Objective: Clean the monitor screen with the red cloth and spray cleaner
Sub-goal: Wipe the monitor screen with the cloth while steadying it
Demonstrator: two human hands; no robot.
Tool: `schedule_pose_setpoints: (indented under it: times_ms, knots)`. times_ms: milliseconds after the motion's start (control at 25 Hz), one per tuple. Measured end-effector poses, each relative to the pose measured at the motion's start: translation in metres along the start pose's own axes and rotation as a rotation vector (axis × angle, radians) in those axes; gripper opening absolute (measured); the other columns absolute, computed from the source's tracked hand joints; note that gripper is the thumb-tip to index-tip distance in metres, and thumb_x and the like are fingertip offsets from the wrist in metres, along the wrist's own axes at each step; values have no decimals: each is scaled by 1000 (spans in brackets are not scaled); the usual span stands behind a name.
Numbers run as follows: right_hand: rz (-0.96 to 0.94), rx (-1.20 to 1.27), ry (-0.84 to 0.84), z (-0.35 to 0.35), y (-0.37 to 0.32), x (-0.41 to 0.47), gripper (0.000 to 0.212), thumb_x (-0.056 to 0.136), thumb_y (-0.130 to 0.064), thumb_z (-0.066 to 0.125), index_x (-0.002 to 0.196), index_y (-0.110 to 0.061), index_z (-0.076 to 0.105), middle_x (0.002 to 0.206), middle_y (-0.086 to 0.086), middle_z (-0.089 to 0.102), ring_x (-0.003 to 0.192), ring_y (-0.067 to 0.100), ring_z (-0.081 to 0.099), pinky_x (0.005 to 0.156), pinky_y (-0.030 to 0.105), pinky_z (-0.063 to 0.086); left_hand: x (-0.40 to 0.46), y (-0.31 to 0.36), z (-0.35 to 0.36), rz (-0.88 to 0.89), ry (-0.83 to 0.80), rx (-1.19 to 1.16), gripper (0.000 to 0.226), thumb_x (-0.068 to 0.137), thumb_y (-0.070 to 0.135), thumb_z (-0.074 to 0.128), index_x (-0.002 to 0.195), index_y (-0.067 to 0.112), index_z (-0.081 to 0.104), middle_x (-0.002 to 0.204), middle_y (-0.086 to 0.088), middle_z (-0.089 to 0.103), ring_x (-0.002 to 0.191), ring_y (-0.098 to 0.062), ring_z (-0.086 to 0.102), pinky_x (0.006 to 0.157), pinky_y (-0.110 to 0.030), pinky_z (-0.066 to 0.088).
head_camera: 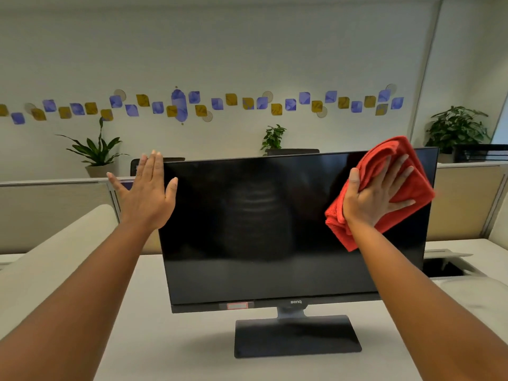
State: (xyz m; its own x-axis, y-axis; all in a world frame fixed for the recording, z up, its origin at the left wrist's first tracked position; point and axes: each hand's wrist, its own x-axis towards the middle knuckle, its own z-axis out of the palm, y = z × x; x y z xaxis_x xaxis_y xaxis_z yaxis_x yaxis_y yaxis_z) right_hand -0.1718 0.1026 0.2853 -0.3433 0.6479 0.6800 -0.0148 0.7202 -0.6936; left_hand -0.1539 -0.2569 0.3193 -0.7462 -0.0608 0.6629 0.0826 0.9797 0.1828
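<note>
Pressing the red cloth against the upper right of the monitor screen with my right hand.

I am spreading my right fingers flat over the bunched cloth, pinning it to the dark glass near the top right corner; folds of it are sticking out above my fingertips and hanging below my wrist. I am holding my left hand open and released, palm forward, at the monitor's upper left edge, thumb lying over the screen's corner. The monitor is standing upright on its dark base on the pale tabletop, between my forearms.
</note>
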Motion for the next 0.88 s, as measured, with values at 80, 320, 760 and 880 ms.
schedule_pose_setpoints:
  times_ms: [80, 320, 760, 880]
  knots:
    - [-54, -14, -20, 6, -17, -16, 80, 81, -64, 18, 147, -20, 11, 156, 7, 6, 144, 29, 0, 102, 70, -6, 4, -3, -2, 9, -17, -4, 54, 95, 37, 23, 144, 16, 10, 155, -2, 9, 143, -14, 0, 106, -62, -13]
    - [-321, -35, -32, 37, -75, -79, 75, 83, -59, 32, 146, -20, 18, 153, 11, 21, 141, 33, 11, 101, 68, -10, 7, -7, -6, 42, -50, -114, 49, 96, 33, 24, 141, 14, 22, 152, -4, 21, 143, -16, 5, 107, -59, -12]
    - [-662, -55, -155, 82, -171, -176, 72, 84, -55, 34, 146, -25, 11, 155, 4, 14, 140, 20, -22, 101, 67, -14, 19, -20, -34, 90, -216, -154, 57, 94, 42, 6, 135, 18, 37, 146, -6, 35, 140, -20, 19, 105, -58, -19]
    - [-794, -75, -199, 87, -180, -187, 71, 84, -55, 34, 146, -26, 13, 155, 2, 14, 140, 19, -20, 102, 66, -15, 17, -20, -36, 88, -222, -204, 56, 95, 41, 6, 136, 17, 36, 146, -7, 36, 140, -22, 18, 106, -55, -20]
